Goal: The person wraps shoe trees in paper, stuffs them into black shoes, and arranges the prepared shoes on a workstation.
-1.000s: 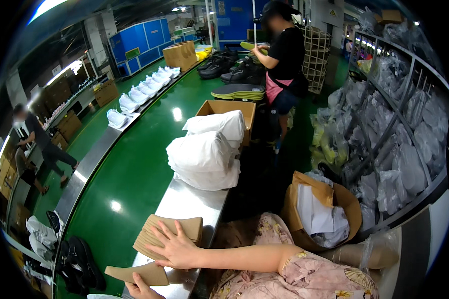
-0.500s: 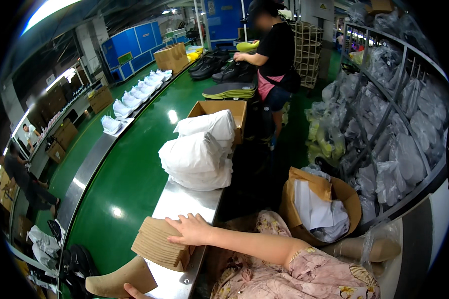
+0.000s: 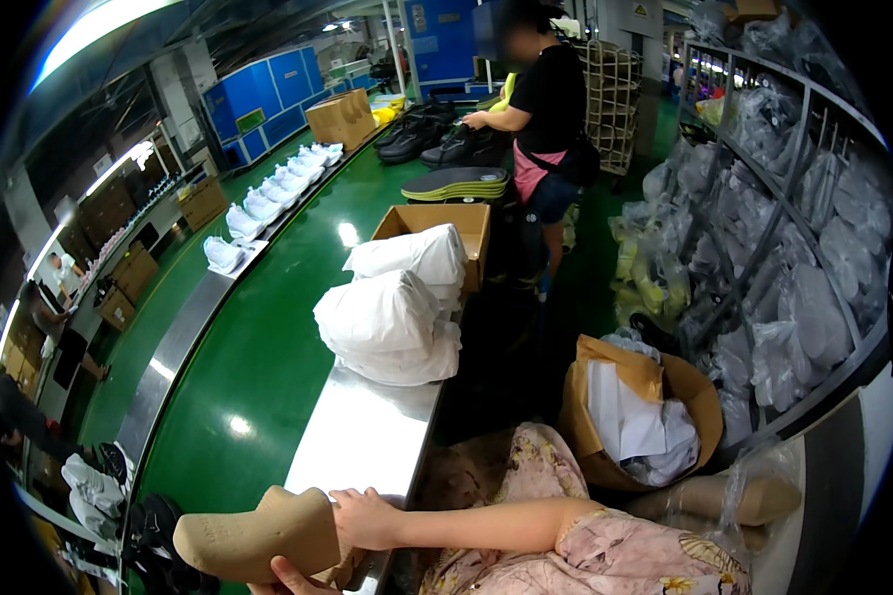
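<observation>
A tan, curved, molded shoe insert (image 3: pixel 238 540) with a rounded toe end is in my left hand (image 3: pixel 293 578), at the lower edge. The thumb presses on its near side, and the other fingers are hidden beneath. Directly behind it is a stack of like tan inserts (image 3: pixel 345 573), mostly covered by the held one. My right hand (image 3: pixel 365 518) is closed at the stack's right side, its fingertips partly hidden by the tan pieces. Both hands are over the near end of a shiny metal ledge (image 3: pixel 359 426).
White wrapped bundles (image 3: pixel 387 322) are piled on the ledge before an open carton (image 3: pixel 479 233). A green conveyor belt (image 3: pixel 238 377) runs alongside. A carton of paper (image 3: pixel 704 436) and a rack of bagged items (image 3: pixel 764 218) stand right. A co-worker (image 3: pixel 546 99) handles black shoes (image 3: pixel 456 147) farther off.
My left hand has raised the insert and brought it rightward against the stack. My right hand has moved down and its spread fingers have drawn in. The stack is lower and more hidden.
</observation>
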`<state>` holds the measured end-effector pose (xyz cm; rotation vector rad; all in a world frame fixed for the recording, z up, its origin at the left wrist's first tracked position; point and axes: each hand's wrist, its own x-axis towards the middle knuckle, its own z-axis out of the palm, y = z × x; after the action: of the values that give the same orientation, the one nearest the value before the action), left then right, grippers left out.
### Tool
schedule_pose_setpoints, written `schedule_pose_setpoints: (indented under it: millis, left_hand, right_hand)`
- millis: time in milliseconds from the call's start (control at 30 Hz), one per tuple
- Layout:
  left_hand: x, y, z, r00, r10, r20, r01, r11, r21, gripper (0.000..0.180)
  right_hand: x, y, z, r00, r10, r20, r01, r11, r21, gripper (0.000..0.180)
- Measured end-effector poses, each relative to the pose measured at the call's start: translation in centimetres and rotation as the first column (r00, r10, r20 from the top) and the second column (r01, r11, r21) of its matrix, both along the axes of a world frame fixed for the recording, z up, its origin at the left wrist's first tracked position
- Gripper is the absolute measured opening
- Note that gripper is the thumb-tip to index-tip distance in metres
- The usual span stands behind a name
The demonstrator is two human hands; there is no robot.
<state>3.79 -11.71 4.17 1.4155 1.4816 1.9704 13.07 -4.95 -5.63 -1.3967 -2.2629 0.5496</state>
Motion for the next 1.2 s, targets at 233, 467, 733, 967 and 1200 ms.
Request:
schedule_pose_setpoints:
  millis: [233, 467, 733, 967, 1200]
  left_hand:
    - [2.6, -0.6, -0.4, 0.747, -0.412, 0.521, 0.569, 0.803, -0.180, 0.030]
    - [8.2, 2.0, -4.8, 0.364, -0.596, 0.716, 0.885, 0.460, -0.066, 0.027]
    - [12.6, 2.3, -6.7, 0.339, -0.411, 0.846, 0.916, 0.348, -0.198, 0.032]
    - [14.4, 4.0, -9.0, 0.374, -0.417, 0.828, 0.910, 0.338, -0.241, 0.042]
    - [15.7, 3.8, -10.7, 0.480, -0.395, 0.783, 0.874, 0.296, -0.386, 0.041]
  right_hand:
    - [11.0, 0.6, -3.5, 0.407, -0.492, -0.770, -0.012, 0.840, -0.543, 0.039]
    - [17.6, -6.1, 0.5, 0.206, -0.338, -0.918, -0.516, 0.760, -0.396, 0.098]
    - [18.7, -9.4, -1.6, 0.253, -0.432, -0.866, -0.060, 0.886, -0.459, 0.087]
    - [19.4, -10.1, -2.6, 0.356, -0.419, -0.836, 0.025, 0.898, -0.440, 0.084]
    - [28.0, -11.1, -12.8, -0.066, -0.709, -0.702, 0.584, 0.543, -0.603, 0.022]
